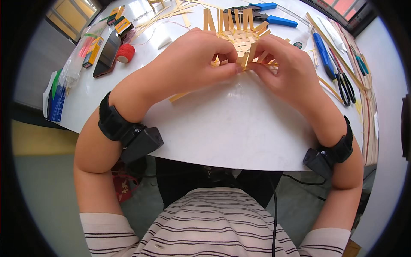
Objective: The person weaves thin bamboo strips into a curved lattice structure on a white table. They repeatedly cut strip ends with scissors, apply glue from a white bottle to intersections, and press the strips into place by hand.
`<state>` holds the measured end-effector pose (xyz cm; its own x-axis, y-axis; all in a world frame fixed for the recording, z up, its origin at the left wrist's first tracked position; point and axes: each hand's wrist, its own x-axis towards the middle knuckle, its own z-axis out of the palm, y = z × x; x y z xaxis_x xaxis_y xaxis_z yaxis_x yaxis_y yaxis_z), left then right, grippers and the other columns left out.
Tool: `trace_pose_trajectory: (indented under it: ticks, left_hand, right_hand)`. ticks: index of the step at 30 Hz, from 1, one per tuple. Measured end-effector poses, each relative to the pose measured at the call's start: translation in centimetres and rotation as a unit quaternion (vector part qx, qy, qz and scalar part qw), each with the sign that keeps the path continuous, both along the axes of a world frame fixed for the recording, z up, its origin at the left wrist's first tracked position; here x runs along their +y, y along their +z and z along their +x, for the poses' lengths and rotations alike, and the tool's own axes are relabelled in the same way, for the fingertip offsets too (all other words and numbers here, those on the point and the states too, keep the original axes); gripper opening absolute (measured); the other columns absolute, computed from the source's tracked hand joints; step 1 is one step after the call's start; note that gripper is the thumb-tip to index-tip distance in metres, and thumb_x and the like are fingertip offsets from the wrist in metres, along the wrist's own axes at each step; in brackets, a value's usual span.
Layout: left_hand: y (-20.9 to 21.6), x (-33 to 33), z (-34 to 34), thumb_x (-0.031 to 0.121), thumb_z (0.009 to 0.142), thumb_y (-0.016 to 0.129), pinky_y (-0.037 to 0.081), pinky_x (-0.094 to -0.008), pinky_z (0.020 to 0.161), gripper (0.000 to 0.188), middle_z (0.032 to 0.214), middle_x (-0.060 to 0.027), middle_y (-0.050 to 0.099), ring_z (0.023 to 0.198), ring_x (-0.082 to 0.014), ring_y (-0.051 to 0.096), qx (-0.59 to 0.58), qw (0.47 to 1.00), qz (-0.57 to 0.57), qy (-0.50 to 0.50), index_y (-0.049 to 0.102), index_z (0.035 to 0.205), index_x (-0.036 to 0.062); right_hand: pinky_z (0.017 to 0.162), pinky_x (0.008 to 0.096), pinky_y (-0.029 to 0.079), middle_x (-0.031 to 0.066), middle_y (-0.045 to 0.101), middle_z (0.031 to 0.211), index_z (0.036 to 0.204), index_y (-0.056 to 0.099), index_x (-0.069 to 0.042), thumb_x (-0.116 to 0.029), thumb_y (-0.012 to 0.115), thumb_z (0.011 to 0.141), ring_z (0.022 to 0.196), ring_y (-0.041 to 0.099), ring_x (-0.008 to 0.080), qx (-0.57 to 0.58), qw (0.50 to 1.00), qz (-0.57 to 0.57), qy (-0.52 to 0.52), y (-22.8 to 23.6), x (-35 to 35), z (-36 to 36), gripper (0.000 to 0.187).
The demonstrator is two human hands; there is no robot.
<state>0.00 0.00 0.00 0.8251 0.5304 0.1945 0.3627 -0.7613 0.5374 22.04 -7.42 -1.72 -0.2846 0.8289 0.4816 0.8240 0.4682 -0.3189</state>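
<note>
While both hands work at its near edge, the woven strip piece (242,39) sits toward the far side of the white table (222,124), flat checkered weave in the middle, pale strip ends standing up around the rim. Right hand (284,60): thumb and index pinching an upright strip (251,55) at the near edge, other fingers curled behind. Left hand (205,53): thumb and index bent in toward the same spot, tips close together, just beside that strip; can't tell if they clamp anything. Both forearms carry a black strap with a dark module, left one (143,143), right one (319,160). Blue-handled pliers (280,20) lie just beyond the weave. Off to the right: blue cutter (323,55), then black-handled scissors (344,88), teal-handled tool (361,65) farther out. Left side: red thread spool (125,53) near a dark phone (106,53), yellow box (93,51) just past it. Loose strips (165,17) fan out at the far left of the weave. Small white cone (164,42) sits between those and the left forearm.
</note>
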Motion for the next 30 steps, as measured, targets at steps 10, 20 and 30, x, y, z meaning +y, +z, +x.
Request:
trace_pose_trajectory:
  ticks: [10, 20, 30]
  left_hand:
    - [-0.39, 0.10, 0.14, 0.021, 0.092, 0.070, 0.050, -0.0307, 0.065, 0.025, 0.071, -0.0072, 0.060, 0.067, -0.0142, 0.056, -0.032, 0.998, -0.044, 0.015, 0.068, 0.091, -0.0032]
    - [-0.10, 0.11, 0.13, 0.025, 0.091, 0.072, 0.052, -0.0319, 0.066, 0.029, 0.077, -0.0099, 0.066, 0.071, -0.0191, 0.062, -0.021, 0.999, -0.004, 0.031, 0.069, 0.089, -0.0032]
    - [-0.50, 0.13, 0.28, 0.027, 0.088, 0.076, 0.052, -0.0341, 0.083, 0.028, 0.094, -0.0090, 0.069, 0.089, -0.0210, 0.065, -0.094, 0.989, 0.115, 0.025, 0.072, 0.100, 0.0017]
  right_hand:
    - [0.067, 0.0370, 0.054, 0.0072, 0.068, 0.090, 0.094, 0.063, -0.010, -0.013, 0.075, 0.081, 0.079, 0.069, 0.0269, 0.006, 1.000, 0.012, 0.008, 0.04, -0.09, -0.13, 0.018]
    - [0.069, 0.0379, 0.053, 0.0079, 0.069, 0.090, 0.095, 0.063, -0.010, -0.012, 0.072, 0.082, 0.080, 0.069, 0.0282, 0.018, 1.000, 0.010, -0.009, -0.11, -0.14, -0.22, 0.016]
    - [0.069, 0.0399, 0.052, 0.0088, 0.068, 0.088, 0.095, 0.063, -0.010, -0.011, 0.070, 0.083, 0.079, 0.068, 0.0292, 0.034, 0.999, -0.006, -0.007, -0.21, -0.16, 0.02, 0.014]
